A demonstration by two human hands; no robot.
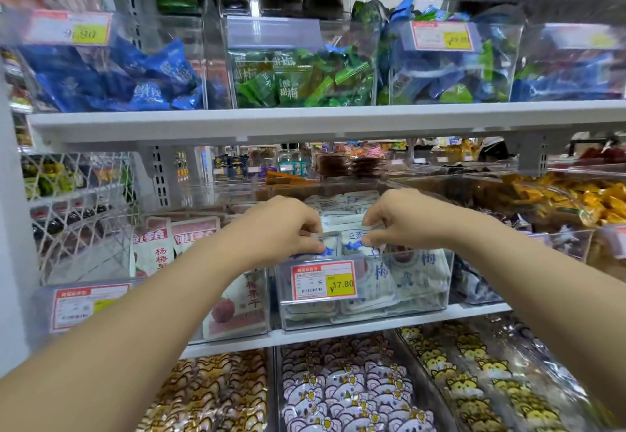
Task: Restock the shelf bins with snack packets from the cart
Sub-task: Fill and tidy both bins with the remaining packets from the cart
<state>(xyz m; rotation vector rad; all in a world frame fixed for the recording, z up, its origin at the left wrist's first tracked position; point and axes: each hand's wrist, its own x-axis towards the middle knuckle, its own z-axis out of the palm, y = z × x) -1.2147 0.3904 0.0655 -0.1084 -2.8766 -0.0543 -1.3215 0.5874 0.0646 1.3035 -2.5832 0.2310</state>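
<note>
A clear plastic shelf bin (426, 309) on the middle shelf holds white-and-blue snack packets (418, 275). Both my hands are over its front part. My left hand (281, 228) pinches the top edge of one white-and-blue packet (330, 245) at the bin's left front. My right hand (403, 219) pinches the top of a neighbouring packet (352, 240) of the same kind. More such packets (342, 202) lie further back in the bin. A red-and-yellow price tag (323, 280) reading 17.80 hangs on the bin's front. The cart is out of view.
Left of it stands a bin of pink-and-white packets (189, 245). To the right are bins with dark (474, 286) and yellow sweets (596, 201). The upper shelf (305, 119) carries bins of blue and green packets. Below are bins of cartoon-printed packets (349, 394).
</note>
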